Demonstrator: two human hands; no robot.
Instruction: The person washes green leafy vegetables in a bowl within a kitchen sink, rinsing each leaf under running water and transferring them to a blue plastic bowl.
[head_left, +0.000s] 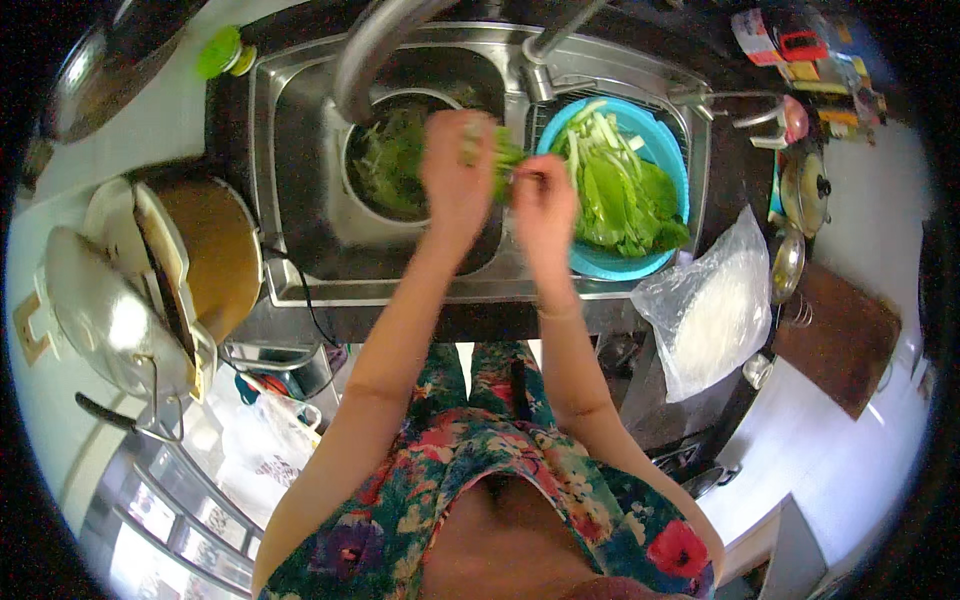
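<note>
My left hand (459, 161), blurred by motion, is closed around a bunch of leafy greens (508, 154) above the right part of the sink basin (307, 240). At the right end of the bunch, the curled fingers of my right hand (546, 199) pinch the greens. Blur hides the exact grip and a small dark spot at those fingertips. Below and left of my left hand, a round metal pot (346, 169) in the basin holds more greens in water. Just right of my right hand, a turquoise plastic basin (660, 127) holds green leaves and pale stalks (615, 195).
A faucet (367, 67) arches over the sink. Left of it stand a large pot (225, 255) and a metal wok (112, 307). A clear plastic bag with white contents (712, 315) lies at the right front, near a brown cutting board (832, 337).
</note>
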